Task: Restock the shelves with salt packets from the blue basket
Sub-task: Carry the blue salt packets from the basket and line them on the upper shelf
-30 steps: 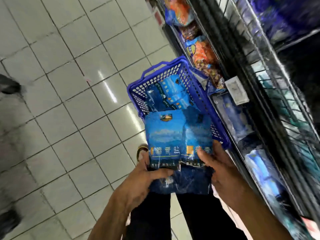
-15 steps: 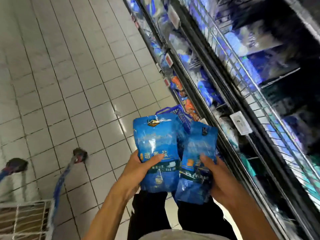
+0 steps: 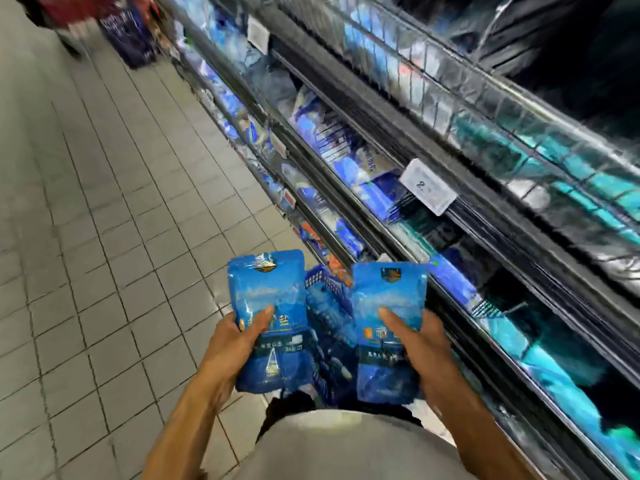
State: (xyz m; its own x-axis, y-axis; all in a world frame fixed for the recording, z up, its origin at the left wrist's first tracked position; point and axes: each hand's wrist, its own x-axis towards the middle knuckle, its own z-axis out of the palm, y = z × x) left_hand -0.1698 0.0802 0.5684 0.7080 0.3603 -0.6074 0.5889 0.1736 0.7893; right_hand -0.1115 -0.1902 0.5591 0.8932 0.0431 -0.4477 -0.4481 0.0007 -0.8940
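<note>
My left hand [image 3: 235,344] grips one blue salt packet [image 3: 270,299] upright, thumb across its front. A second blue salt packet [image 3: 388,306] stands in my right hand [image 3: 422,348], held the same way. The two packets are apart, side by side in front of my waist. Between and below them shows part of the blue basket [image 3: 323,289] on the floor, with more blue packets inside. The shelves [image 3: 398,157] run along my right, stocked with blue and teal packets behind wire fronts.
Grey tiled floor [image 3: 114,237] fills the left side of the aisle. White price tags [image 3: 427,187] hang on the shelf edges. Far up the aisle a blurred person with a dark bag [image 3: 126,32] stands by the shelving.
The view has tilted up from the basket toward the shelves. My hands have lifted the two packets and drawn them apart; a second ago they overlapped just above the basket.
</note>
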